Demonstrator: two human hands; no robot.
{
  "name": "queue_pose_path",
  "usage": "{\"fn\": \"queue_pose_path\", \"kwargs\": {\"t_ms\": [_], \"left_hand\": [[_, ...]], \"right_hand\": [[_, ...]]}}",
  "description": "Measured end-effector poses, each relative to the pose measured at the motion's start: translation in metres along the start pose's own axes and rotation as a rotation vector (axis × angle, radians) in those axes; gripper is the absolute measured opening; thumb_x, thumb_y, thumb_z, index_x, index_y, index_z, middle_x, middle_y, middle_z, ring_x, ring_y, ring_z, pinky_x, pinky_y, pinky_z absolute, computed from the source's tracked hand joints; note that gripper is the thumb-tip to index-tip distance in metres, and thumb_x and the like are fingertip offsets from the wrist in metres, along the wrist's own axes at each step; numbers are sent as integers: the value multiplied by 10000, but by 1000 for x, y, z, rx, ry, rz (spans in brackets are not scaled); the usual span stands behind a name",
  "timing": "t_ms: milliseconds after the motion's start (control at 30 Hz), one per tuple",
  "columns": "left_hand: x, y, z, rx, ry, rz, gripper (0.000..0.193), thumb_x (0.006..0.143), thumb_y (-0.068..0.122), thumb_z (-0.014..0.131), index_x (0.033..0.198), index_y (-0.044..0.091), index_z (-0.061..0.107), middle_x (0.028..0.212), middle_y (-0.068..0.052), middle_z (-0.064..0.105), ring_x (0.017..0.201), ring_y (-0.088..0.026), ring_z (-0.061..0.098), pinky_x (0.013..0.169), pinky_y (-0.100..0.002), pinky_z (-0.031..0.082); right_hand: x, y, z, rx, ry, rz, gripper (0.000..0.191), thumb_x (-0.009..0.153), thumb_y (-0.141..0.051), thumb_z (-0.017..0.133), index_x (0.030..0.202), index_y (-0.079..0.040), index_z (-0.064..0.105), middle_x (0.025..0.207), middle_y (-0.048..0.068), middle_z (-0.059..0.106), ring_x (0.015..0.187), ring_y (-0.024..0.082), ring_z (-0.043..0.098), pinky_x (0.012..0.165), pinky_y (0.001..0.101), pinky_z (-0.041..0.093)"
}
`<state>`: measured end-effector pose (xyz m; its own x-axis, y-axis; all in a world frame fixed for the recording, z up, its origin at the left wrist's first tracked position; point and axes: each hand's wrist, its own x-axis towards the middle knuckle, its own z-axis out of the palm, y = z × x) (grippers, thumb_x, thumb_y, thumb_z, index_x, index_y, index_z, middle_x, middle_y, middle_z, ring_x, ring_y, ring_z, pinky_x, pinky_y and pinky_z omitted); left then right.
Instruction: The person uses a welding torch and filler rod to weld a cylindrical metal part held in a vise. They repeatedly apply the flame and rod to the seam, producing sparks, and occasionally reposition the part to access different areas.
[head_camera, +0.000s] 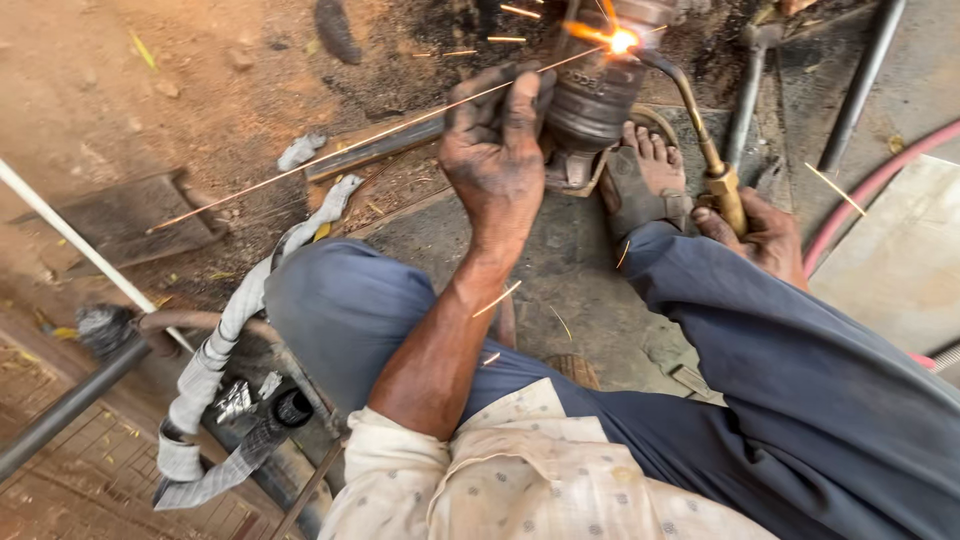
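I start at the far left, where one long thin filler rod (330, 150) runs up and to the right, straight into my left hand (495, 150). That grip is pinched on the rod, fingers pressed together around it, and the rod's far tip reaches past the hand to the bright flame (622, 40). Just right of that grip, touching the fingers' edge, stands one dark ribbed metal cylinder (592, 100), its top under the flame. Below it I see one sandalled foot (645, 175) braced beside the cylinder. Further right, my right hand (760, 230) is wrapped around the brass body of one torch (705, 140), its bent tube arching up and left from that grip to the flame. Beyond the right grip lie one red hose (860, 195) and two dark bars (860, 85).
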<state>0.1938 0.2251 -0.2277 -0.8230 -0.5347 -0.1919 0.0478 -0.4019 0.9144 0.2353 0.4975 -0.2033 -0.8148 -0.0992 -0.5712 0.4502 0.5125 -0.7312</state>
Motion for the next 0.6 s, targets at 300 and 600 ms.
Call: {"fn": "queue_pose_path", "kwargs": {"t_ms": [300, 600], "left_hand": [[-6, 0, 2, -6, 11, -44, 180, 1037, 18, 664, 1203, -27, 610, 1135, -166, 745, 1079, -243, 748, 1001, -345, 646], [-9, -1, -5, 134, -14, 8, 166, 1057, 29, 653, 1214, -8, 615, 1156, -153, 743, 1114, -225, 745, 1002, -339, 654]], "right_hand": [[0, 16, -9, -13, -11, -18, 213, 1001, -181, 734, 1135, -21, 693, 855, 5, 645, 764, 75, 570, 654, 277, 464], [-4, 21, -6, -56, -4, 19, 229, 1000, -199, 749, 1143, -27, 699, 841, 4, 643, 774, 75, 565, 670, 278, 467]]}}
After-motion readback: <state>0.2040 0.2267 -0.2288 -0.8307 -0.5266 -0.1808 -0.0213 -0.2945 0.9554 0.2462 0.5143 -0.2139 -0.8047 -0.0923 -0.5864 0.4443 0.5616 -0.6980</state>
